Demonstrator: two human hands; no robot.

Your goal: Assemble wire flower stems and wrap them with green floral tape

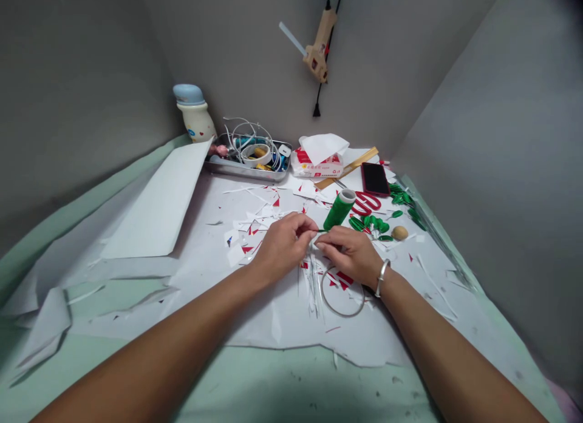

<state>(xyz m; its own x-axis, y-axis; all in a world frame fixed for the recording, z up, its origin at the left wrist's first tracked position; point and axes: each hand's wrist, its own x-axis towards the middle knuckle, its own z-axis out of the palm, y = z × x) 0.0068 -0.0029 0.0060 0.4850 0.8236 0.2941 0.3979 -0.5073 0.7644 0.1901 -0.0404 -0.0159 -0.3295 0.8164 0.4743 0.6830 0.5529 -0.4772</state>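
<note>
In the middle of the table, my left hand point(291, 238) pinches one end of a thin dark green strand point(322, 230) between thumb and fingertips. My right hand point(348, 250), with a silver bangle at its wrist, has its fingers closed at the strand's other end. What else the fingertips hold is too small to make out. Just behind them stands a spool of green thread point(337, 210), slightly tilted. Below the hands lie several thin wires point(314, 286) and a metal ring point(343, 316). Green leaf-shaped pieces point(373, 224) are bunched to the right.
Red-handled scissors point(368, 202), a phone point(375, 179), a tissue pack point(316, 164) and a metal tray point(250, 172) stand farther back. White card point(157, 198) leans at left. Paper scraps point(255, 229) litter the sheet. A glue gun point(317, 53) hangs on the wall.
</note>
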